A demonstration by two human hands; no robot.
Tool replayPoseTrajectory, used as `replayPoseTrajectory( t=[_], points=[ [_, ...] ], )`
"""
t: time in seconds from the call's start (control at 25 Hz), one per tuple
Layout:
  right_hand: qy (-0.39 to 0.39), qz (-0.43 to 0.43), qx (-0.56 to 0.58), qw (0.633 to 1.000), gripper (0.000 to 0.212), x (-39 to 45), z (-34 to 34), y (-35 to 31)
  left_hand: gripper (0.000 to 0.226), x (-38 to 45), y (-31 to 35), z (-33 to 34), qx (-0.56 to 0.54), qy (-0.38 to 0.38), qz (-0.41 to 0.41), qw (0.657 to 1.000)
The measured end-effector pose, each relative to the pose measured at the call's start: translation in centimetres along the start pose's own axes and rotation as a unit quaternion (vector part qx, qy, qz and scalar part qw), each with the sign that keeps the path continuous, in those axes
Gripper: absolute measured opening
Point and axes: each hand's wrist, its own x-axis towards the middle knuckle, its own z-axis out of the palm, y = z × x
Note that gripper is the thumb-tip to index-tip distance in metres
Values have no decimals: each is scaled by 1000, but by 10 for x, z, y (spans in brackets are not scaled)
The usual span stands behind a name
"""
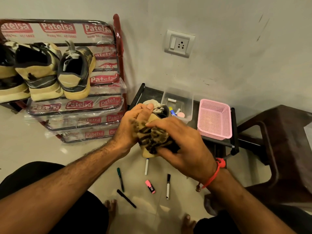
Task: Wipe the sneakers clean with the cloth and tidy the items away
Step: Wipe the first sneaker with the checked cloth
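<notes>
Centrally, both hands hold one sneaker above the floor, in front of a low black stand. Left hand: fingers curled round the sneaker's upper part, thumb raised near the collar. Right hand: fingers and thumb curled round a brown-and-black patterned cloth, pressing it against the sneaker's side; a red thread circles this wrist. Only the tan sole edge and part of the dark opening of the sneaker are visible between the hands; the rest is covered. Further sneakers, tan and black, stand heel-out on the top tier of a plastic-wrapped rack at the left, against the wall. On the stand sit a clear tub with small items inside and, just beside it on the right, a pink basket. On the floor below the hands lie loose pens: a white pen, a green marker, a black pen, a pink highlighter and a black-capped white marker, all apart from each other. A dark chair stands at the right, a wall socket is above the stand, and two bare feet show at the bottom edge
</notes>
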Motion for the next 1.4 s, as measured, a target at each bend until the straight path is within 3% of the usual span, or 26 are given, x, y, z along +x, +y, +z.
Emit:
replayPoseTrajectory(
  t=[0.08,0.24,0.32,0.44,0.56,0.68,0.76,0.84,1.08,1.24,1.4],
  points=[
    [-22,-1,-25,999,46,1,-5,12,48,2,1,0,11,-6,1,1000],
    [-20,141,-100,985,48,-6,-26,69,41,9,6,-9,-47,33,-13,998],
    [13,164,-80,983,49,-11,-29,74,41,13,10,-14,-41,28,9,999],
    [35,127,-52,990,50,-2,-32,63,48,15,9,-16,-13,19,40,999],
    [-11,51,-48,997,41,3,-31,47,50,14,5,-16,28,6,40,999],
    [-73,43,-2,996,27,5,-21,18,42,13,4,-16,31,2,13,999],
    [-76,22,-12,997,16,3,-9,-3,40,12,2,-15,51,-4,16,999],
    [-67,-23,-13,997,20,1,1,-12,45,10,0,-11,76,-14,31,997],
    [16,97,-17,995,29,5,-14,26,39,8,-2,-3,58,-3,33,998],
    [-72,-66,-9,995,22,0,7,-5,38,8,-6,-4,80,-1,53,995],
    [25,88,-50,995,27,10,-7,25,40,5,-6,-3,65,-3,49,997]
  ],
)
